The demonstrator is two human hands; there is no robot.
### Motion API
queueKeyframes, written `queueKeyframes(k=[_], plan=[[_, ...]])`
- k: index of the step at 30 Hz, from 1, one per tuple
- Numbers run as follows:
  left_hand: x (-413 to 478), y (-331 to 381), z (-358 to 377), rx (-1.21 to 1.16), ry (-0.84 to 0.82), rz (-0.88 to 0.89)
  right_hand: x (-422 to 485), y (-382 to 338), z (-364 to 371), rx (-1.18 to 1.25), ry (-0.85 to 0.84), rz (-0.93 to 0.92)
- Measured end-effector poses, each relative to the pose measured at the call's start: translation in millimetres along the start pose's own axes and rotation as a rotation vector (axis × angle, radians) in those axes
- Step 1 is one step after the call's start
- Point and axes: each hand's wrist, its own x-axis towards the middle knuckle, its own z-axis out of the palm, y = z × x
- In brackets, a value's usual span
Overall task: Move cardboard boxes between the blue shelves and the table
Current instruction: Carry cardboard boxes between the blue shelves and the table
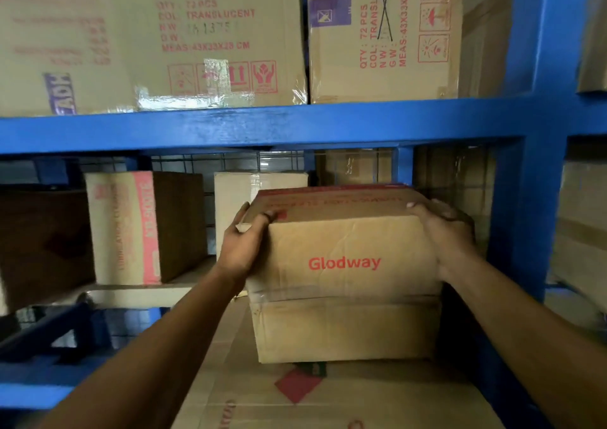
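Holds Glodway box [345, 264] at blue shelves [262, 126] w/ left hand [244, 248] & right hand [443, 231], grip curled over top corners (surface unseen): prob. mid-move.

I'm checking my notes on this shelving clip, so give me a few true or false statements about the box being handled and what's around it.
1. The left hand and right hand grip the Glodway box at opposite sides. True.
2. The Glodway lettering is blue. False: it is red.
3. Large cartons with red print stand on the level above. True.
4. The shelf frame is painted green. False: it is blue.
5. The pink-striped box stands to the right of the Glodway box. False: it stands to its left, further back.
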Motion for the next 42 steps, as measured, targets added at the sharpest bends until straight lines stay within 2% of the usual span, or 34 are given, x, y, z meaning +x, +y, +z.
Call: queueKeyframes(k=[3, 7, 14, 21, 26, 32, 36, 39, 42], plan=[[-47.9, 11.9, -37.0, -0.025, 0.06, 0.114, -39.2, 0.1, 2.1, 0.089, -0.115, -0.082], [-121.3, 34.6, -101.2, -0.04, 0.218, 0.142, -99.2, -5.4, 23.0, 0.151, -0.289, -0.062], [-254.5, 78.8, -255.9, 0.044, 0.616, 0.184, -238.6, -11.9, 129.6, 0.253, -0.645, -0.083], [-431.2, 105.4, -412.4, 0.191, 1.004, 0.201, -436.3, 3.6, 255.2, 0.277, -1.075, -0.105], [-573.4, 103.8, -486.2, 0.292, 1.281, 0.072, -606.7, 44.1, 306.2, 0.294, -1.442, 0.051], [-724.7, 68.7, -518.4, 0.355, 1.593, -0.171, -777.5, 124.5, 296.3, 0.182, -1.789, 0.177], [-799.7, 44.0, -504.5, 0.356, 1.739, -0.308, -849.5, 161.3, 272.5, 0.025, -1.927, 0.204], [-833.4, 34.6, -487.9, 0.311, 1.819, -0.397, -886.1, 172.2, 263.3, -0.045, -2.065, 0.228], [-848.8, 35.3, -483.9, 0.301, 1.874, -0.456, -918.9, 159.2, 279.1, -0.07, -2.152, 0.169]])
